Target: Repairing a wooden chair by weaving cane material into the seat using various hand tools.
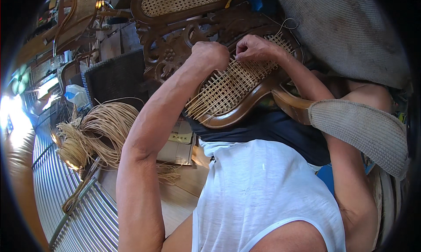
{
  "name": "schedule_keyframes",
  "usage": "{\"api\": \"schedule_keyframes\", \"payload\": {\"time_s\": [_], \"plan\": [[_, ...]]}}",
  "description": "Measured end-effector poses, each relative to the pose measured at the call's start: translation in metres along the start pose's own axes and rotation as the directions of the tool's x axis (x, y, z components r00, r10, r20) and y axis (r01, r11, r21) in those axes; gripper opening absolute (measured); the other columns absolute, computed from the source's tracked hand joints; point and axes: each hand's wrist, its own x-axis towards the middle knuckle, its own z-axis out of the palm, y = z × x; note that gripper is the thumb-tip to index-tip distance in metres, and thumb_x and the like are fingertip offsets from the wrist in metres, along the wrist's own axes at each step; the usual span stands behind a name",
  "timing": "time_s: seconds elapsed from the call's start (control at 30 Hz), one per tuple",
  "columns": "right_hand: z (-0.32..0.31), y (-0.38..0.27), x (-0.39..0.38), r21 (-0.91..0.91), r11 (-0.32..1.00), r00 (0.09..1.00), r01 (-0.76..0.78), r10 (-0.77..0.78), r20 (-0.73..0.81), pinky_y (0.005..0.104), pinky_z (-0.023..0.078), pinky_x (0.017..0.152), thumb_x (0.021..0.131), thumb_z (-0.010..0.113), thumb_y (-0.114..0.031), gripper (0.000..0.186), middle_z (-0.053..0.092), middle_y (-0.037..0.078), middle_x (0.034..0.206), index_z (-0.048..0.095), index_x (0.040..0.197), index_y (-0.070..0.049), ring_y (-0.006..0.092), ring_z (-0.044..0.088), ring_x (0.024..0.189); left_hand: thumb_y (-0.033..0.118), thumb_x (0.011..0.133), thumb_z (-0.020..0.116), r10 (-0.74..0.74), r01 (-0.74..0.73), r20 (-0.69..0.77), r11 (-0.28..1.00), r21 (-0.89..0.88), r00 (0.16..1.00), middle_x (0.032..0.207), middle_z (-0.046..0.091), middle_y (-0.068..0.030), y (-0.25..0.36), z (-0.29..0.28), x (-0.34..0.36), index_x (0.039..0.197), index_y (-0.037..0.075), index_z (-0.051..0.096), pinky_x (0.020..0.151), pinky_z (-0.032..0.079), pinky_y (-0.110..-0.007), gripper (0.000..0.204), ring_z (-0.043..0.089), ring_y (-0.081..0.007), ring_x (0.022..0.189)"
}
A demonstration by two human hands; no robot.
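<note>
An open-weave cane panel [239, 86] fills a curved, varnished wooden chair frame [228, 121] lying over my lap. My left hand [211, 55] is closed in a fist above the panel's far left edge; whatever it holds is hidden. Just to its right, my right hand [255, 48] has its fingers bent into a pinch close over the weave, and I cannot make out what is between them. Loose strand ends [198, 109] stick out at the panel's near left corner. Beyond the panel, a thin strand [287, 25] loops up from the far right edge.
Carved dark wood [169, 54] and an oval cane panel [186, 1] stand beyond my hands. A large coil of cane strands [116, 125] lies at left, beside cardboard [175, 153]. At right is an armrest with a woven cover [359, 127]; a coarse woven sheet [351, 37] hangs behind.
</note>
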Motion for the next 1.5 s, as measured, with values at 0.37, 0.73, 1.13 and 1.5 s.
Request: {"api": "schedule_keyframes", "payload": {"time_s": [0.37,0.73,1.13,1.5], "plan": [[0.005,-0.009,0.003,-0.091,0.995,0.998,0.043,-0.047,-0.048,0.0366,0.054,0.077,0.079,0.072,-0.029,0.035,0.073,0.014,0.086,0.074,0.096,0.002,0.0226,0.068,0.081,0.027,0.091,0.064,-0.165,0.024,-0.140,0.728,-0.686,0.976,0.105,0.070,-0.0312,-0.019,0.088,0.015,0.105,-0.005,0.071,0.086,0.056,-0.051,0.035,0.069,-0.0452,0.101],[0.043,-0.001,0.000,-0.249,0.919,0.890,0.306,-0.369,-0.268,0.0456,0.055,0.079,0.077,0.072,-0.021,0.016,0.069,0.019,0.086,0.072,0.082,-0.006,0.0369,0.068,0.087,0.023,0.095,0.058,-0.242,-0.073,-0.370,0.745,-0.663,0.897,0.092,0.069,-0.0320,0.000,0.117,0.006,0.101,-0.005,0.059,0.080,0.056,-0.056,0.028,0.068,-0.0506,0.090],[0.030,-0.032,-0.009,-0.348,0.886,0.932,0.306,-0.354,-0.082,0.0446,0.055,0.087,0.082,0.069,-0.017,0.016,0.071,0.017,0.098,0.072,0.093,-0.005,0.0353,0.068,0.097,0.046,0.093,0.066,-0.407,0.072,-0.287,0.672,-0.737,0.867,0.095,0.073,-0.0233,-0.006,0.096,-0.025,0.102,0.004,0.070,0.084,0.055,-0.050,0.044,0.070,-0.0427,0.096],[0.024,-0.039,-0.011,-0.316,0.862,0.911,0.397,-0.412,0.021,0.0420,0.055,0.087,0.087,0.065,-0.016,0.017,0.069,0.014,0.100,0.072,0.097,-0.004,0.0327,0.067,0.097,0.044,0.091,0.069,-0.640,0.233,-0.208,0.535,-0.812,0.740,0.069,0.068,-0.0158,-0.058,0.162,-0.146,0.086,0.001,0.066,0.065,0.051,-0.044,0.044,0.065,-0.0334,0.066]]}}
